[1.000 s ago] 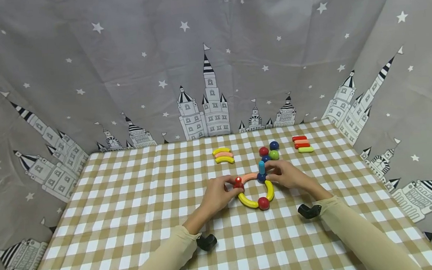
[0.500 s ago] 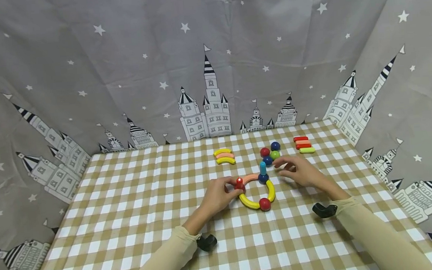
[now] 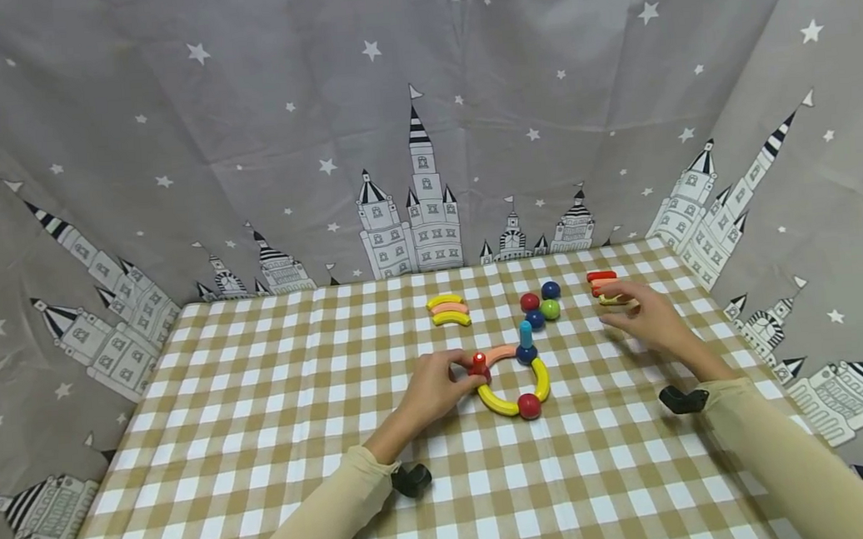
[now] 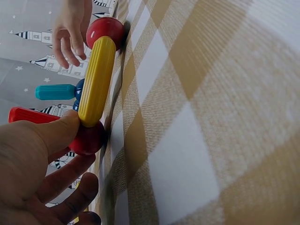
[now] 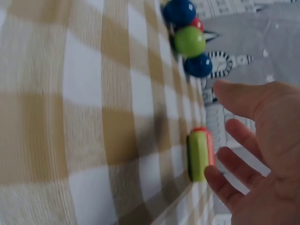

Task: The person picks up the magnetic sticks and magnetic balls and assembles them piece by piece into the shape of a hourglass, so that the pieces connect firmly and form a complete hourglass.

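Note:
A ring of magnetic balls and curved sticks lies on the table. My left hand (image 3: 434,389) pinches the red ball (image 4: 88,140) at the ring's left, where a red stick (image 3: 479,359) stands upright. A light blue stick (image 3: 525,334) stands on the ring's dark blue ball (image 3: 527,354). Two yellow curved sticks (image 3: 498,403), a salmon curved stick (image 3: 501,353) and a front red ball (image 3: 529,405) form the rest. My right hand (image 3: 649,321), fingers apart with nothing between them, is over the straight sticks (image 3: 601,275), partly hiding them. The light green stick (image 5: 199,157) is nearest its fingertips.
Behind the ring sits a cluster of loose balls, with a green ball (image 3: 550,310) and a red ball (image 3: 529,302) among them. Three curved sticks (image 3: 449,308) lie stacked further left. A checked cloth (image 3: 264,448) covers the table, and a grey castle-print curtain (image 3: 265,147) hangs behind.
My right hand has left the dark blue ball with the light blue stick and moved right to the straight sticks. My left hand has stayed at the red ball.

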Motion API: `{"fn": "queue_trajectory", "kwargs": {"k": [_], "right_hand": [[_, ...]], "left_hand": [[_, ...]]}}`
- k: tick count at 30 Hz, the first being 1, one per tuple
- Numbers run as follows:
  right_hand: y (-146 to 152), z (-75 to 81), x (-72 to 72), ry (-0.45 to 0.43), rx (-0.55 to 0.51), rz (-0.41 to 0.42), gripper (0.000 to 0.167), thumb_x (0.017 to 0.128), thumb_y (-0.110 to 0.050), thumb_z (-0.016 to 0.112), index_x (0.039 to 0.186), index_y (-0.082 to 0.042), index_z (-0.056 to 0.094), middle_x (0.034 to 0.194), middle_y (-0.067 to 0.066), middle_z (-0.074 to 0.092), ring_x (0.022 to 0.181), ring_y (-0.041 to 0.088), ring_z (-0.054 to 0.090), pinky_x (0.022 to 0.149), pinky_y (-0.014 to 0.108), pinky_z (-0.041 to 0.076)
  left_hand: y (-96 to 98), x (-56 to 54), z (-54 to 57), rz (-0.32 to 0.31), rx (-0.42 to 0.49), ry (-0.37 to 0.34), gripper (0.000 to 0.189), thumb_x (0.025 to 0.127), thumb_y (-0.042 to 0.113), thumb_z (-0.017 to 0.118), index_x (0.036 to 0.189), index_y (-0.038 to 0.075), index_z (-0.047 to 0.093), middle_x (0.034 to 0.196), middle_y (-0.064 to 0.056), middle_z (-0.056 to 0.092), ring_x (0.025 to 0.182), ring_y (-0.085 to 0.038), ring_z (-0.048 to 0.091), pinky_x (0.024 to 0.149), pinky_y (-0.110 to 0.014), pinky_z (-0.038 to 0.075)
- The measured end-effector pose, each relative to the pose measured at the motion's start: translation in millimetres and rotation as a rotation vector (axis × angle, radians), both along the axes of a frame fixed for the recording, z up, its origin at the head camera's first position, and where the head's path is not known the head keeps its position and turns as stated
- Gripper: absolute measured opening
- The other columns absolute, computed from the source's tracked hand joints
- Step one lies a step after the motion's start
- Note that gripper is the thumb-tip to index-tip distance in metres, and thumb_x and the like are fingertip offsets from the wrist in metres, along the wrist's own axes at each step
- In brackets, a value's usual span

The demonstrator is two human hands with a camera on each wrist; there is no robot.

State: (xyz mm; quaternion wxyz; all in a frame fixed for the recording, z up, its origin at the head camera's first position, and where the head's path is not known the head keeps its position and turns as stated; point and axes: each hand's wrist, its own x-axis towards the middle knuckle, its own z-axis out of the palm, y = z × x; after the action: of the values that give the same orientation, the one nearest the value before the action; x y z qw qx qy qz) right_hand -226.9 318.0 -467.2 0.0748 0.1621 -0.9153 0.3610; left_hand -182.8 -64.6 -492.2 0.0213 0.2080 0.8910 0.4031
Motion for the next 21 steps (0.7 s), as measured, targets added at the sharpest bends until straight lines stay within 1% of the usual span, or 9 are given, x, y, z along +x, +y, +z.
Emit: {"fn": "queue_trajectory", "kwargs": {"k": [3,5,8,12,16,21], "right_hand": [[8,-5.2,-5.0,-0.020,0.011,-0.051,0.044,0.089,-0.006,0.080,0.129,0.000,0.064,0.134,0.024,0.061,0.119,0.043,0.057,0.090,0.058,0.050],[12,-9.5,-9.4,-0.032,0.008,-0.069,0.043,0.090,-0.006,0.079,0.129,0.001,0.064,0.135,0.025,0.060,0.121,0.044,0.055,0.093,0.060,0.048],[18,-14.6,-15.3,-0.035,-0.007,-0.080,0.042,0.089,-0.005,0.079,0.127,0.003,0.063,0.133,0.028,0.059,0.120,0.047,0.055,0.095,0.062,0.048],[23,-18.8,-20.0,-0.048,-0.012,-0.088,0.042,0.089,-0.004,0.079,0.127,0.004,0.062,0.132,0.030,0.058,0.115,0.049,0.057,0.094,0.063,0.048],[25,-21.1,-22.1,-0.057,-0.006,-0.103,0.042,0.088,-0.005,0.081,0.125,0.005,0.063,0.131,0.030,0.060,0.112,0.048,0.057,0.094,0.060,0.047],[23,-23.4,-26.1,-0.048,0.025,-0.109,0.039,0.088,-0.004,0.080,0.122,0.004,0.065,0.120,0.027,0.065,0.101,0.040,0.061,0.086,0.050,0.049]], "left_hand": [[0.1,0.2,0.2,-0.001,0.001,-0.005,0.020,0.088,0.027,0.084,0.103,0.015,0.078,0.095,0.008,0.074,0.063,-0.006,0.053,0.056,-0.021,0.042],[-0.1,0.4,0.5,-0.003,0.005,-0.004,0.019,0.088,0.027,0.084,0.103,0.015,0.078,0.095,0.008,0.074,0.064,-0.007,0.053,0.058,-0.022,0.043],[-0.3,0.1,0.2,-0.005,0.006,-0.008,0.018,0.088,0.026,0.084,0.102,0.016,0.078,0.095,0.009,0.074,0.065,-0.007,0.053,0.059,-0.022,0.043],[-0.5,-0.8,-0.2,-0.009,0.009,-0.008,0.018,0.088,0.027,0.084,0.102,0.016,0.078,0.095,0.009,0.074,0.064,-0.008,0.053,0.058,-0.022,0.042],[-0.3,-1.7,-0.4,-0.017,0.010,-0.010,0.018,0.089,0.026,0.083,0.102,0.016,0.078,0.095,0.008,0.074,0.063,-0.008,0.054,0.056,-0.022,0.042],[-1.1,-1.4,-0.2,-0.019,0.006,-0.013,0.017,0.089,0.026,0.083,0.102,0.017,0.078,0.095,0.009,0.074,0.064,-0.009,0.054,0.056,-0.022,0.042]]}}
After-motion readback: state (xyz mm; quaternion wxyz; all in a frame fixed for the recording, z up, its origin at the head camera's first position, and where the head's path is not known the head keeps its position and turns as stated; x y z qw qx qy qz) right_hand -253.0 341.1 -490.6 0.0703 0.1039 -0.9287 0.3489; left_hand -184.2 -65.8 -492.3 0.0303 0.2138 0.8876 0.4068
